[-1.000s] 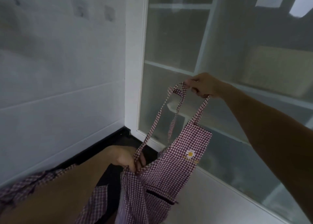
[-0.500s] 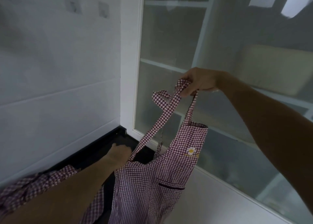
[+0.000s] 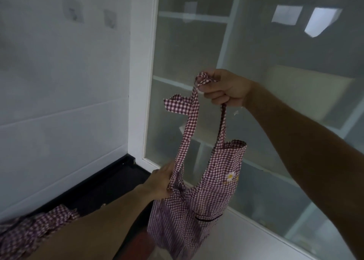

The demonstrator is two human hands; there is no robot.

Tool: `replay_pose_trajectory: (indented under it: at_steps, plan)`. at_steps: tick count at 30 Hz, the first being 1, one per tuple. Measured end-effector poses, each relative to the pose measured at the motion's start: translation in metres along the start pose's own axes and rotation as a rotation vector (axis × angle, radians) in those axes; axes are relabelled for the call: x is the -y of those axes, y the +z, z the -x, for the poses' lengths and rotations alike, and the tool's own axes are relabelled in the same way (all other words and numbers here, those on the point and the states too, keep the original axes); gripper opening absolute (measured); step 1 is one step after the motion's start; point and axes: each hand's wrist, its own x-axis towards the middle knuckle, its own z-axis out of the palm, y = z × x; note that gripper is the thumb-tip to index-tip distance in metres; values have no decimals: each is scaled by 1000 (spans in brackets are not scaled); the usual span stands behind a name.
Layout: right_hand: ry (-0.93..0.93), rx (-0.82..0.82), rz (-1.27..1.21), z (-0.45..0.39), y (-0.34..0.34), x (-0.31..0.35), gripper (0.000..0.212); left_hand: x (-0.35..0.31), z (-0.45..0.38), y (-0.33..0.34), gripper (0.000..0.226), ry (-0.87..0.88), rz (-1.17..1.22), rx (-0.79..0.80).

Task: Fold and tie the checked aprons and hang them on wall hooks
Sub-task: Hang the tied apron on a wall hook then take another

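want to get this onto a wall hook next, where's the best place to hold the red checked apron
Hold the red-and-white checked fabric apron by the top of its neck strap loop, where the right hand already grips it from the right side. The loop hangs open beneath that grip, so it can likely slip over a hook. The left hand pinches the strap lower down, near the bib, keeping it steady.

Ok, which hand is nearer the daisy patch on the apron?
Left. The left hand grips the strap at about the height of the daisy patch, a short way to its left. The right hand holds the neck loop well above it.
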Motion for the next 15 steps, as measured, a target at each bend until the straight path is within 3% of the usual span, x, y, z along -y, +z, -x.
replay_pose_trajectory:
  at_steps: [3,6,11,15]
  plan:
    - [28,-25,-12,6,-4,1,20,-24,-16,3,52,57,-85,68]
    - [23,-133,37,13,-9,-1,20,-32,-24,7,12,15,-3,165]
    - [57,-492,201,25,-28,-13,9,0,-24,-1,24,-234,301,290]
    - [192,-712,313,29,-49,-28,25,22,-5,-19,55,-427,742,300]
